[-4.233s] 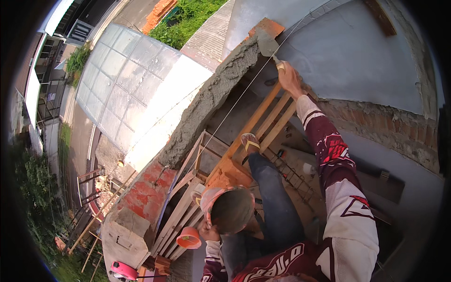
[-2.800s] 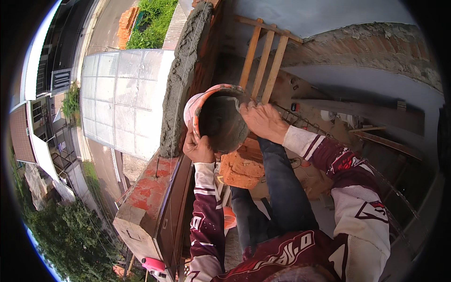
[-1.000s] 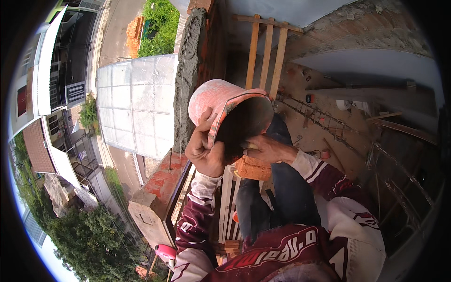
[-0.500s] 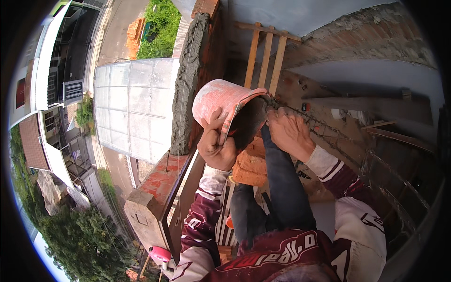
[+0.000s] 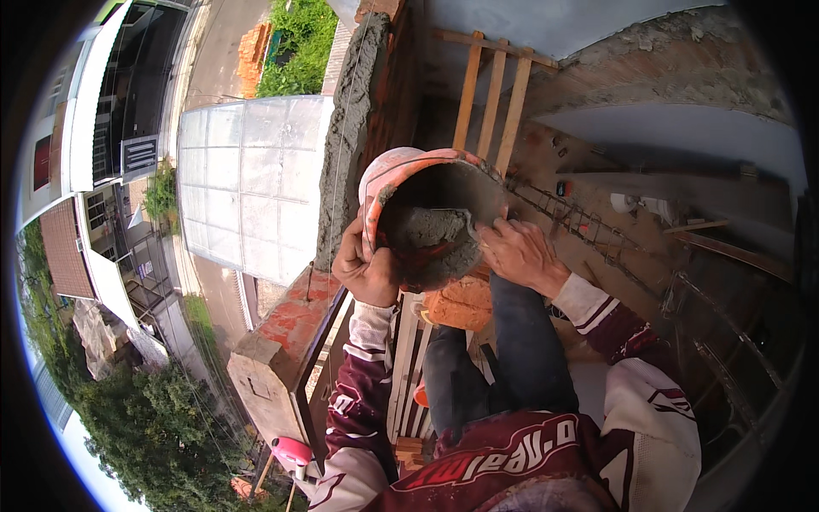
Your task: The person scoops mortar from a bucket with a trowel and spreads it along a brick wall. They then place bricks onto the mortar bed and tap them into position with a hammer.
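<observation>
A worn reddish bucket [image 5: 386,175] is tipped in front of me with its mouth toward me. Grey wet mortar [image 5: 435,229] lies inside it. My left hand [image 5: 367,269] grips the near left rim, fingers outside the wall. At the right rim, my right hand [image 5: 522,254] is closed round what looks like a trowel [image 5: 471,225]; its handle is hidden by the fingers, and its thin metal edge shows against the mortar. Just below the bucket are orange bricks [image 5: 461,303], partly covered by it.
To the left runs a brick wall topped with a mortar bed [image 5: 345,141], with a string line along it. A concrete block end [image 5: 260,384] and a pink-handled tool [image 5: 292,450] are nearer. Wooden slats [image 5: 490,102] stand beyond; the drop to a lower floor [image 5: 597,230] is at right.
The bucket has turned its mouth toward me, so the mortar inside now shows. My left hand has shifted left and lower on its rim; my right hand stays by the right rim.
</observation>
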{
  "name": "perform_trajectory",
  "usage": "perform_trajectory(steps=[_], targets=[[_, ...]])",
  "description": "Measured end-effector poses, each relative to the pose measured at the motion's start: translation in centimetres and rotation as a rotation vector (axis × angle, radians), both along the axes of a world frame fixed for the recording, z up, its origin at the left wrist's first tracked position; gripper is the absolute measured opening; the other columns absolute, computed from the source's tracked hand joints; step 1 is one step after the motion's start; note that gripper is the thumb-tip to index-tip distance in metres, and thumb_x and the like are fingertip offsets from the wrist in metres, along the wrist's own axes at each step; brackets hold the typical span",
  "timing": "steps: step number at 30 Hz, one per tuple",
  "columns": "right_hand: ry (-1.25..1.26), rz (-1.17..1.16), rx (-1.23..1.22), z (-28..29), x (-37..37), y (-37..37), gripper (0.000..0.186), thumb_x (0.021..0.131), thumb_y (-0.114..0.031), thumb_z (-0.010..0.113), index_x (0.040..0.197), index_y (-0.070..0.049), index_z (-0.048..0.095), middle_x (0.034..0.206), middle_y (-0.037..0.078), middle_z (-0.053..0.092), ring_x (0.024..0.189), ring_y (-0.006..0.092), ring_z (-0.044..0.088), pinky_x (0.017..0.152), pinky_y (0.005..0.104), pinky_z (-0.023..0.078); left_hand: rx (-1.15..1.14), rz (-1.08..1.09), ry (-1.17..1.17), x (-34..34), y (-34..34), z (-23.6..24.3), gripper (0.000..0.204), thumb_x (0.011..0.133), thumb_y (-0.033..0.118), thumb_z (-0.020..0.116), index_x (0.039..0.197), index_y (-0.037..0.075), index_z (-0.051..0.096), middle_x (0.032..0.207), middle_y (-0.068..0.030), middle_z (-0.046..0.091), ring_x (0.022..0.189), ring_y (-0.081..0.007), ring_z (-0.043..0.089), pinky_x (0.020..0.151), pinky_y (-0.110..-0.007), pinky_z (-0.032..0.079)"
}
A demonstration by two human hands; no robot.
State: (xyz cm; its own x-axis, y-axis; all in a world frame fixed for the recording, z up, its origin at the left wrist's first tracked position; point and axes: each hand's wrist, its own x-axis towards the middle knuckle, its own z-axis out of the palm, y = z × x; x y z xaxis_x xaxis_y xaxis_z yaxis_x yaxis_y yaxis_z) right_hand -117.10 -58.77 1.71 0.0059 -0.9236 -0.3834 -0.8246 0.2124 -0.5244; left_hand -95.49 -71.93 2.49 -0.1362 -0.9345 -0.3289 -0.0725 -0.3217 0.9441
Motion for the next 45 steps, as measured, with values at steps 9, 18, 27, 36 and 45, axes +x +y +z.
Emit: perform_trajectory(steps=[9,18,27,36,45], targets=[[0.172,-0.152,0.297,1.0,-1.1,-1.1,0.029,0.094,-0.021,0.058,0.114,0.001,0.064,0.099,0.025,0.066,0.095,0.0379,0.066,0.082,0.0474,0.051,-0.558,-0.311,-0.069,-3.5,0.6,-0.1,0.013,0.068,-0.01,0.047,0.077,-0.001,0.05,0.122,-0.0209,0.067,0.129,-0.0386,0.055,0.117,-0.057,0.022],[-0.735,-0.22,0.297,-6.3,3.7,2.0,0.034,0.092,-0.026,0.062,0.095,0.007,0.063,0.092,0.027,0.067,0.085,0.0378,0.067,0.076,0.046,0.049,-0.021,-0.149,0.059,-1.7,0.3,-1.1,0.02,0.068,-0.01,0.048,0.085,-0.006,0.058,0.126,-0.0195,0.065,0.122,-0.0253,0.056,0.106,-0.036,0.038],[-0.58,-0.377,0.364,-3.8,0.4,2.5,0.035,0.092,-0.028,0.064,0.093,0.007,0.062,0.079,0.026,0.065,0.079,0.036,0.069,0.069,0.0435,0.049,0.286,0.195,0.055,0.8,3.2,-9.9,0.02,0.074,-0.009,0.055,0.066,0.007,0.047,0.061,-0.0035,0.057,0.052,-0.0101,0.053,0.052,-0.025,0.046],[-0.838,-0.871,0.268,-7.0,-2.6,-5.9,0.014,0.091,-0.014,0.051,0.092,-0.002,0.058,0.074,0.002,0.056,0.057,0.009,0.052,0.051,0.0272,0.046,0.472,0.501,-0.17,5.4,11.1,-15.3,0.018,0.069,-0.011,0.056,0.063,0.003,0.049,0.059,-0.0043,0.055,0.049,-0.0135,0.051,0.048,-0.029,0.044],[-0.863,-0.947,-0.187,-12.2,-6.8,-30.3,0.012,0.09,-0.01,0.053,0.095,0.0,0.057,0.084,0.006,0.057,0.062,0.0125,0.059,0.05,0.0281,0.056,0.589,0.49,-0.148,14.6,21.1,-12.7,0.009,0.079,-0.001,0.057,0.086,0.0,0.062,0.082,-0.0057,0.066,0.063,-0.0153,0.062,0.058,-0.027,0.05]])
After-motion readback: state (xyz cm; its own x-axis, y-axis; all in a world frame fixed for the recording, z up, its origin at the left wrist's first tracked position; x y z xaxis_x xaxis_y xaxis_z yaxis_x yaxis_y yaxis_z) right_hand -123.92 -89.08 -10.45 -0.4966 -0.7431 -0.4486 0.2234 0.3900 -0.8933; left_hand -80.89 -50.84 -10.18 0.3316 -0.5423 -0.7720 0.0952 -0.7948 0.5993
